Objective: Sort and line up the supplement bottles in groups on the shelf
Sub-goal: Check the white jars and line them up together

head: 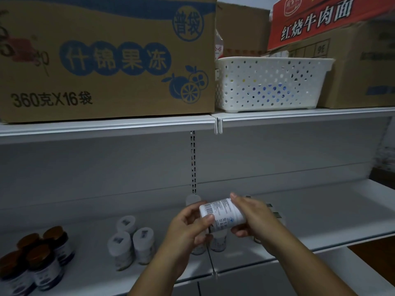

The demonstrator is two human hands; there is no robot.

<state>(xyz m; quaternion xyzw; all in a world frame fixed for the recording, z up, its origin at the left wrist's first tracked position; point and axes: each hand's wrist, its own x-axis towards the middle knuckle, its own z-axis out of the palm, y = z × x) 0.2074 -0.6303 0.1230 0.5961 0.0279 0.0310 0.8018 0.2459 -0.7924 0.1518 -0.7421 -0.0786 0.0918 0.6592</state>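
Observation:
A white supplement bottle [222, 213] with a barcode label lies sideways above the white shelf [320, 210], held in both hands. My left hand [188, 229] grips its left end with the thumb over the label. My right hand [250, 214] wraps its right end. Three white-capped bottles [132, 240] stand grouped on the shelf left of my hands. Several dark bottles with brown caps [36, 259] stand at the far left. More white bottles [218, 242] are partly hidden behind my hands.
The upper shelf carries a large cardboard box [106, 60] at left, a white perforated basket [271, 84] in the middle, and more boxes [359, 67] at right. A slotted upright [193, 161] runs down the back panel. The shelf's right half is bare.

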